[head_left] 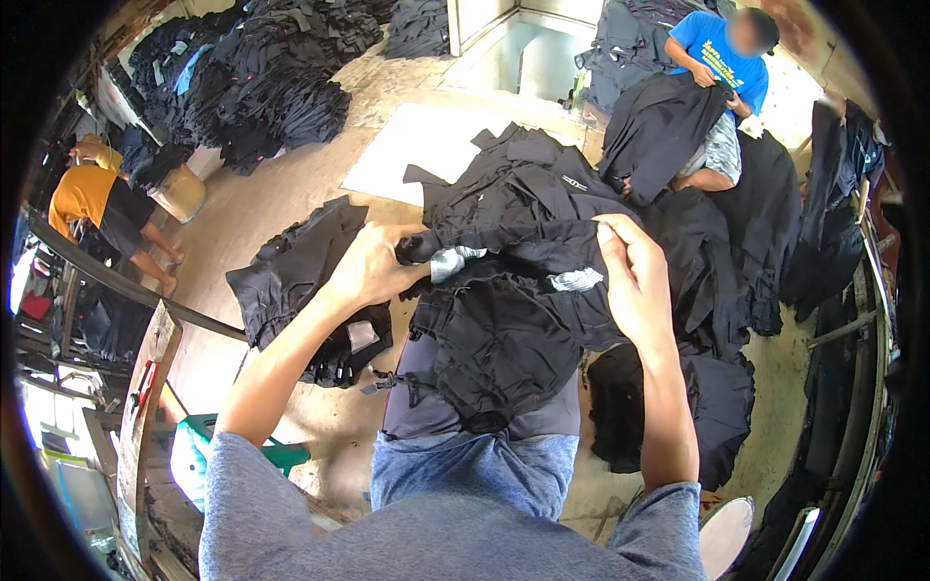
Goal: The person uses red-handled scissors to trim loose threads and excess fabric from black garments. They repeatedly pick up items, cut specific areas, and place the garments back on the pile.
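Over my lap lies a pair of black trousers (pixel 504 344), their waistband stretched sideways between my hands. My left hand (pixel 376 266) is closed on the waistband's left end, its fingers partly hidden by the cloth. At the right end my right hand (pixel 635 276) pinches the band between thumb and fingers. Inside the opening show two pale patches, a light cloth piece (pixel 455 261) beside my left hand and a striped one (pixel 577 280) beside my right. A dark strap or cord (pixel 392 382) hangs at the trousers' left side.
Beyond my hands lies a heap of black garments (pixel 533 174), with smaller piles at left (pixel 291 281) and right (pixel 712 407). A co-worker in blue (pixel 722 63) handles black cloth at the far right. Another person in orange (pixel 85 198) bends at left. A wooden post (pixel 145 416) stands near left.
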The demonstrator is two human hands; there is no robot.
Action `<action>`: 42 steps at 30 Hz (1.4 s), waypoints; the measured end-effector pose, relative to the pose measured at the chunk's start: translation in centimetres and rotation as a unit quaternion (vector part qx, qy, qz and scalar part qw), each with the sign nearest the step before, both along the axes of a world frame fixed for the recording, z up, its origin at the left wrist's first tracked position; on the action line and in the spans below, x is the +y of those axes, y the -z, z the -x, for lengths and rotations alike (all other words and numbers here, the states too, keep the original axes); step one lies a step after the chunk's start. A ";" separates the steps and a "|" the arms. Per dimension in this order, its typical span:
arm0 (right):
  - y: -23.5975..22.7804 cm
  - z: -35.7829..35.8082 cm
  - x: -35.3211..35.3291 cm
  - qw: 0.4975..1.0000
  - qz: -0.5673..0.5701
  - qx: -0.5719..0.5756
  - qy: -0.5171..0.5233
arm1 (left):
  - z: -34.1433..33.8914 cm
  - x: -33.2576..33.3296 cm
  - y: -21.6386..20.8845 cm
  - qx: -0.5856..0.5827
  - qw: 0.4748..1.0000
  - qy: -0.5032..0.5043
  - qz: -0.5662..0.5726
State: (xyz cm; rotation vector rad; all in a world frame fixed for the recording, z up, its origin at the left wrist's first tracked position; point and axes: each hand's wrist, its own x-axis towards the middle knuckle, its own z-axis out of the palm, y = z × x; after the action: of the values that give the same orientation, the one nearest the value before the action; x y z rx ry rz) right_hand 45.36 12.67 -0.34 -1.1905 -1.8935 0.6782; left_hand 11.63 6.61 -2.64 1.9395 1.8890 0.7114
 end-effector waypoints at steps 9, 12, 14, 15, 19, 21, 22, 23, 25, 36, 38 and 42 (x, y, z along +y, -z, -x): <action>0.8 -0.5 0.0 0.999 0.016 0.011 -0.047 | 0.0 0.4 0.6 -0.209 0.969 -0.053 0.121; 0.0 -0.6 -0.2 0.998 0.033 -0.015 -0.058 | 0.0 0.4 0.4 -0.194 0.969 -0.058 0.140; -0.6 -0.6 -0.5 0.994 0.059 -0.017 -0.086 | 0.1 0.3 0.0 -0.187 0.965 -0.063 0.175; -0.7 -0.5 -0.7 0.991 0.076 -0.008 -0.109 | 0.1 0.2 -0.3 -0.183 0.963 -0.067 0.188; 1.2 0.5 -0.4 0.981 -0.055 -0.142 -0.116 | -1.0 0.6 -0.9 -0.167 0.981 0.013 0.098; 3.2 1.0 1.6 0.968 0.005 -0.230 -0.096 | -2.3 1.7 -0.3 -0.191 0.977 0.084 -0.042; 4.3 1.5 3.3 0.971 0.012 -0.213 -0.108 | -2.3 2.3 -0.1 -0.135 0.987 0.089 -0.018; 5.3 1.2 5.0 0.972 -0.019 -0.215 -0.097 | -2.5 3.2 0.3 -0.036 0.998 0.042 0.014; 5.5 -0.8 10.2 0.978 0.024 -0.197 -0.069 | -2.6 4.0 2.1 -0.008 0.983 0.092 -0.156; -12.7 -32.7 16.8 0.896 -0.197 -0.219 0.331 | 1.8 -0.1 20.1 -0.077 0.965 -0.064 0.241; -17.1 -39.3 14.7 0.805 -0.251 -0.320 0.432 | 1.9 -0.3 21.2 -0.170 0.949 -0.070 0.254; -23.3 -48.7 6.7 0.707 -0.288 -0.309 0.567 | 2.6 0.4 21.9 -0.268 0.915 -0.086 0.288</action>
State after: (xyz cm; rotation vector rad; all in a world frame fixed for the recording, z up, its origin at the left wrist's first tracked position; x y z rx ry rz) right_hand 94.04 19.38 22.97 -1.8907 -1.1998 -1.0258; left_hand 9.02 7.01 -24.57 1.0879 1.6712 0.5662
